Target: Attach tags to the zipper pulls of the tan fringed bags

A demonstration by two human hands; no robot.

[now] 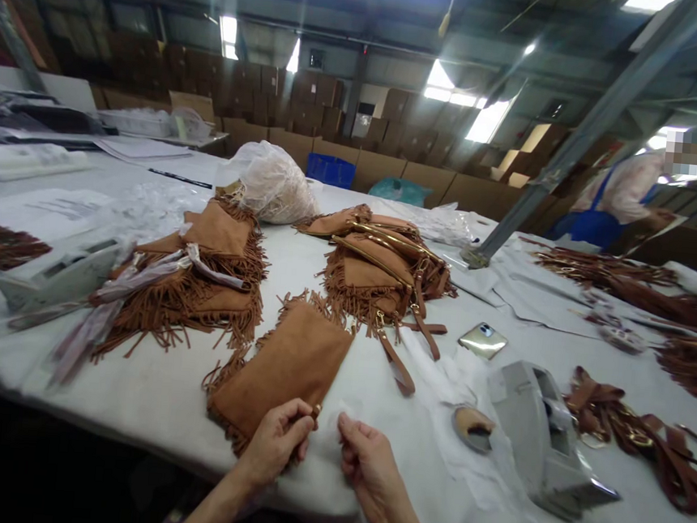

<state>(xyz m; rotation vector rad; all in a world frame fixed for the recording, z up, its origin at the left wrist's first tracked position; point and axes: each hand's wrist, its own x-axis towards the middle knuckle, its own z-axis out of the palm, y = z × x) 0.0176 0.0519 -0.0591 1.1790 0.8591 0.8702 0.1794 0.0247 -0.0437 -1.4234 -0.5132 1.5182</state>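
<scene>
A brown suede-like pouch (291,358) with fringed edges lies flat on the table in front of me. My left hand (277,442) is closed at its near right corner, thumb and forefinger pinched by a small gold-coloured fitting (316,411). To the right of that corner, apart from the pouch, my right hand (370,467) is closed with thumb and forefinger pressed together. Whatever may be between those fingertips is too small to make out. Just beyond the pouch is a pile of similar fringed pouches (372,272) with gold zippers and wrist straps.
More fringed pouches (220,230) lie at the left, with plastic-wrapped strips on top. Tape dispensers stand left (60,277) and right (543,441). A tape roll (473,429), a phone (483,339) and brown straps (633,425) lie rightward. A metal post (578,151) rises behind; another person (620,192) stands far right.
</scene>
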